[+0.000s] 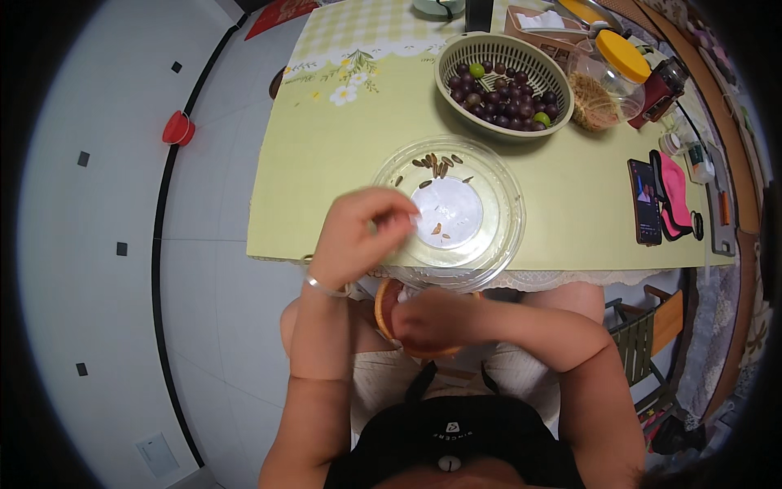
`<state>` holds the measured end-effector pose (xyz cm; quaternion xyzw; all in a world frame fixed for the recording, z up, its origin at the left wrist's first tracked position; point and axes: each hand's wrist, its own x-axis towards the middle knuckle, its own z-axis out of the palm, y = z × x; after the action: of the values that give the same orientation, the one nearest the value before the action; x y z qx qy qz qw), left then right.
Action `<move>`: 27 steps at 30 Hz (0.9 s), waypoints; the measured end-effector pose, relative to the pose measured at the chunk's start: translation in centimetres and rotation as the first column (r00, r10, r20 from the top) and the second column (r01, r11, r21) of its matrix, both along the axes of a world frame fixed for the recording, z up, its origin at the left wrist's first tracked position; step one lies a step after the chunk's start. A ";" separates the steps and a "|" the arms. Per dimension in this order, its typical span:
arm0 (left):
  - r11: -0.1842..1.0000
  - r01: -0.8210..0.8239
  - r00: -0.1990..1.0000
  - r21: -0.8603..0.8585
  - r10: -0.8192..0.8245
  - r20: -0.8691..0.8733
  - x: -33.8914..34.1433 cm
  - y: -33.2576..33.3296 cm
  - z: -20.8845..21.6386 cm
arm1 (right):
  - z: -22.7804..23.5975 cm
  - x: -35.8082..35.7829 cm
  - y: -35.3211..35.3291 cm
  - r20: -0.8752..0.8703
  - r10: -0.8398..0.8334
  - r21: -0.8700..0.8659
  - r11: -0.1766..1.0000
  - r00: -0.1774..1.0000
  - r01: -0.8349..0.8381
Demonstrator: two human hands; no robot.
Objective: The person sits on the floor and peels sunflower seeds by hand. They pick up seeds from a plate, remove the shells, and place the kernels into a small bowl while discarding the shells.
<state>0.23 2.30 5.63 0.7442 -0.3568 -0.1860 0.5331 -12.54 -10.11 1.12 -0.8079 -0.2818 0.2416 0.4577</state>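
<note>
My left hand [362, 232] is over the left side of a clear round plastic dish [507, 208], thumb and fingertips brought together. Whatever lies between those fingertips is too small or hidden to make out. Several dark elongated seeds [440, 169] lie toward the dish's far side, and small light-brown bits [437, 230] rest near its middle. Below the table edge, my right hand [432, 319] is over an orange-rimmed round container [380, 310] at my lap. Motion smears its fingers, and my hand covers most of what that container holds.
Beyond the dish stands an oval colander [448, 106] of dark grapes with a few green ones. To its right are a yellow-lidded clear jar [593, 99] and a dark red bottle [661, 90]. A phone [644, 204] lies beside a pink-and-black item [674, 196]. A folding chair [639, 346] stands at right.
</note>
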 end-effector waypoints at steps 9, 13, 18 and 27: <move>0.943 -0.227 0.727 0.243 -0.003 0.687 1.6 -4.9 -7.2 | -6.0 -5.0 4.8 0.208 0.279 -0.308 0.928 0.937 -0.208; 0.926 -0.257 0.670 0.277 -0.035 0.742 2.0 -5.0 -8.4 | -4.6 -3.4 4.1 0.116 0.450 -0.322 0.860 0.886 -0.395; 0.905 -0.326 0.643 0.271 0.002 0.766 2.0 -5.0 -8.4 | 1.4 -0.2 -0.2 -0.183 -0.022 0.050 0.998 0.983 0.032; 0.938 -0.305 0.797 0.165 0.157 0.583 0.9 -5.2 -6.3 | -2.1 4.0 -7.3 -0.391 -0.820 0.399 0.259 0.419 0.880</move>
<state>1.13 -2.87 -0.71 0.8649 -0.3770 0.0644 0.3251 -8.54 -17.43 -0.96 -0.6470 0.1648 -0.0930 0.7387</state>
